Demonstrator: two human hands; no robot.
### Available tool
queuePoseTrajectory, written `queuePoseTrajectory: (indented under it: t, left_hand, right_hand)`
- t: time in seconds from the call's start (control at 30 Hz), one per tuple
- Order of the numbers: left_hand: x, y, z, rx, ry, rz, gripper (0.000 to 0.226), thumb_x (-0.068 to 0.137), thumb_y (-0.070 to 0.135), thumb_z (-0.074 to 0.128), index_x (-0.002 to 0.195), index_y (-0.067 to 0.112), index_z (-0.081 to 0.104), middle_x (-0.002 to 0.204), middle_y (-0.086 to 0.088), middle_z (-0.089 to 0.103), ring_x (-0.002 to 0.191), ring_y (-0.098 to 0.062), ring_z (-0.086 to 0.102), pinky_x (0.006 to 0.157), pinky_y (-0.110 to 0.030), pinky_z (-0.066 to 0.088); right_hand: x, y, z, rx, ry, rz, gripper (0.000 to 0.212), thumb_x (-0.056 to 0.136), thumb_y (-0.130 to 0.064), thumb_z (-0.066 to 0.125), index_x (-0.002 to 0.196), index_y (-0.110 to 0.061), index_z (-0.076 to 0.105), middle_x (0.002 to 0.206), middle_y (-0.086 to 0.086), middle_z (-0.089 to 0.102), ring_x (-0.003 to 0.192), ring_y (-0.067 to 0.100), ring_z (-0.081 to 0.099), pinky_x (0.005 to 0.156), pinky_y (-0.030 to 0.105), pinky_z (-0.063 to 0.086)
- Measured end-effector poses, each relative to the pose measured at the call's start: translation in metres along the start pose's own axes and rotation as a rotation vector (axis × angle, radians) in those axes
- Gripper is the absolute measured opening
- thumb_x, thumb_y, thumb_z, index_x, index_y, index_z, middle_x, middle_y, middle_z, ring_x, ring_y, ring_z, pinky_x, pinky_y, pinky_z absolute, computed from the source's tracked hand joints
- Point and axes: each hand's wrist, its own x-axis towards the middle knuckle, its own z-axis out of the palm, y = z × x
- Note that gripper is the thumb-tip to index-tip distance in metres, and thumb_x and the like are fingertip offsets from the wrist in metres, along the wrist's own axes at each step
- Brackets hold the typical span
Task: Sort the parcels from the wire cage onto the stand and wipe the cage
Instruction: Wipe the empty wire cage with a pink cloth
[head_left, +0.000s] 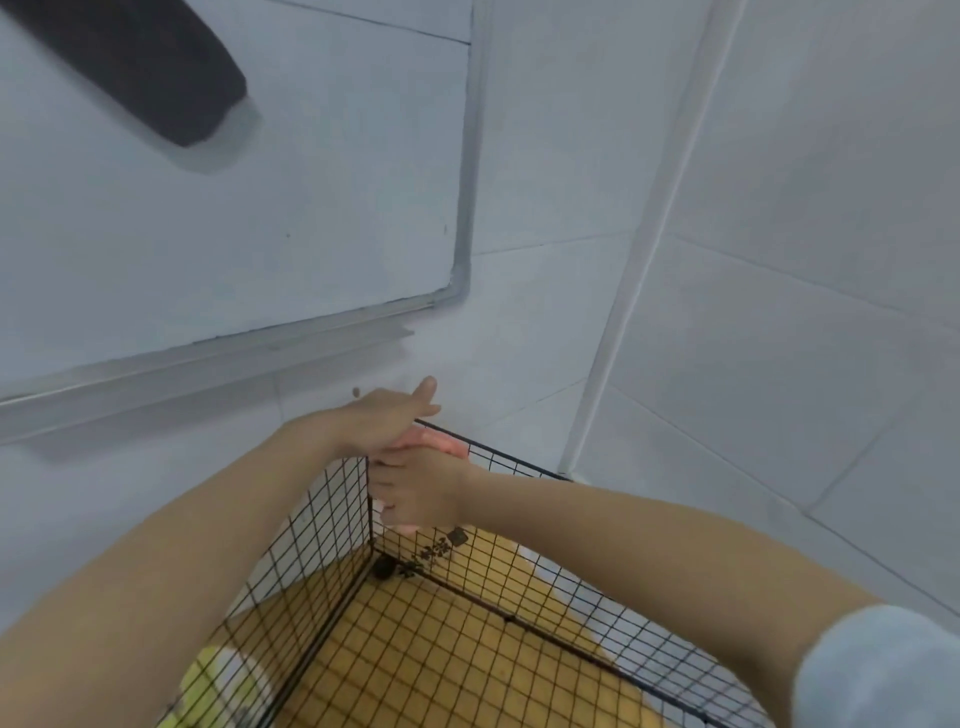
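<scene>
The black wire cage (332, 525) stands open-topped on a yellow floor in a tiled corner, and I see no parcels inside it. Both my hands meet at its far top corner. My right hand (421, 493) grips a pink cloth (441, 444) against the corner post, with its fingers curled round the cloth. My left hand (387, 415) lies on top of that corner with its fingers stretched out, over the cloth and my right hand. The stand is out of view.
A whiteboard (234, 208) hangs on the tiled wall behind the cage, and a dark blurred object (156, 67) crosses the top left. A yellow-green and white thing (218, 680) lies by the cage's near left side. A small dark object (383, 569) sits in the cage's far bottom corner.
</scene>
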Motion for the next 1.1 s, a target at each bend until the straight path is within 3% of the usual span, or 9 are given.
queuePoseTrajectory:
  t: [0.1, 0.23, 0.3, 0.4, 0.57, 0.67, 0.8, 0.93, 1.1]
  left_hand:
    - [0.004, -0.005, 0.001, 0.041, 0.020, 0.031, 0.069, 0.095, 0.061, 0.005, 0.139, 0.030, 0.048, 0.154, 0.004, 0.030, 0.145, -0.016, 0.015, 0.116, -0.038, 0.001]
    - [0.008, -0.022, 0.004, 0.162, 0.076, 0.085, 0.083, 0.084, 0.076, -0.001, 0.135, 0.034, 0.049, 0.153, 0.014, 0.029, 0.144, -0.009, 0.014, 0.116, -0.042, 0.005]
    - [0.010, -0.026, 0.004, 0.206, 0.079, 0.097, 0.098, 0.070, 0.085, -0.007, 0.141, 0.038, 0.040, 0.154, 0.018, 0.024, 0.145, -0.006, 0.008, 0.118, -0.042, 0.003]
    - [0.009, -0.029, 0.004, 0.285, 0.075, 0.109, 0.113, 0.057, 0.092, -0.016, 0.146, 0.039, 0.030, 0.156, 0.015, 0.020, 0.145, -0.007, 0.006, 0.117, -0.039, 0.003]
    - [0.001, -0.012, 0.004, 0.564, 0.112, 0.048, 0.088, 0.079, 0.074, -0.009, 0.147, 0.033, 0.030, 0.155, 0.007, 0.027, 0.145, -0.016, 0.018, 0.118, -0.050, 0.007]
    - [-0.001, -0.002, 0.011, 0.709, 0.191, 0.061, 0.108, 0.066, 0.083, -0.021, 0.144, 0.034, 0.036, 0.150, 0.007, 0.039, 0.139, -0.018, 0.033, 0.115, -0.046, 0.021]
    - [0.005, 0.034, 0.046, 0.724, 0.174, 0.152, 0.103, 0.071, 0.082, -0.017, 0.145, 0.034, 0.035, 0.150, 0.007, 0.039, 0.138, -0.016, 0.035, 0.116, -0.044, 0.018]
    - [0.008, 0.086, 0.093, 0.701, 0.105, 0.278, 0.090, 0.076, 0.075, -0.005, 0.144, 0.034, 0.036, 0.149, 0.006, 0.041, 0.137, -0.016, 0.035, 0.116, -0.044, 0.018]
    - [0.006, 0.142, 0.142, 0.673, -0.001, 0.428, 0.082, 0.079, 0.074, 0.001, 0.138, 0.035, 0.043, 0.138, 0.004, 0.052, 0.126, -0.018, 0.047, 0.105, -0.042, 0.034]
  right_hand:
    - [0.002, 0.006, 0.000, -0.045, -0.038, -0.038, 0.030, 0.096, -0.023, 0.051, 0.124, -0.015, 0.056, 0.131, 0.011, 0.054, 0.123, 0.030, 0.048, 0.110, 0.043, 0.033]
    - [0.005, 0.008, -0.002, 0.051, -0.084, -0.037, 0.027, 0.084, -0.037, 0.067, 0.110, -0.027, 0.066, 0.111, 0.003, 0.065, 0.106, 0.021, 0.058, 0.096, 0.035, 0.044]
    - [-0.007, 0.010, -0.006, -0.084, -0.088, -0.077, 0.028, 0.093, -0.028, 0.056, 0.120, -0.018, 0.060, 0.121, 0.007, 0.059, 0.115, 0.025, 0.052, 0.102, 0.037, 0.040]
    - [-0.032, 0.013, -0.016, 0.114, -0.064, -0.023, 0.038, 0.097, -0.019, 0.052, 0.131, -0.005, 0.052, 0.137, 0.017, 0.046, 0.126, 0.032, 0.042, 0.104, 0.041, 0.033]
    - [-0.088, -0.019, -0.013, 0.024, -0.189, -0.137, 0.024, 0.096, -0.020, 0.052, 0.118, -0.018, 0.060, 0.119, 0.006, 0.060, 0.116, 0.027, 0.052, 0.103, 0.036, 0.042]
    - [-0.135, -0.039, -0.015, 0.087, -0.273, -0.123, 0.020, 0.097, -0.020, 0.049, 0.111, -0.017, 0.062, 0.116, 0.004, 0.059, 0.114, 0.027, 0.054, 0.103, 0.038, 0.038]
    - [-0.194, -0.062, -0.007, 0.182, -0.312, -0.111, 0.013, 0.092, -0.022, 0.056, 0.103, -0.025, 0.063, 0.102, -0.003, 0.062, 0.107, 0.022, 0.056, 0.096, 0.035, 0.043]
    - [-0.236, -0.080, -0.008, 0.240, -0.408, -0.082, 0.020, 0.093, -0.020, 0.057, 0.112, -0.024, 0.062, 0.106, 0.000, 0.064, 0.109, 0.024, 0.054, 0.097, 0.036, 0.043]
    - [-0.289, -0.099, -0.017, 0.330, -0.566, 0.022, 0.024, 0.092, -0.018, 0.056, 0.116, -0.023, 0.060, 0.108, 0.001, 0.062, 0.112, 0.026, 0.050, 0.098, 0.039, 0.041]
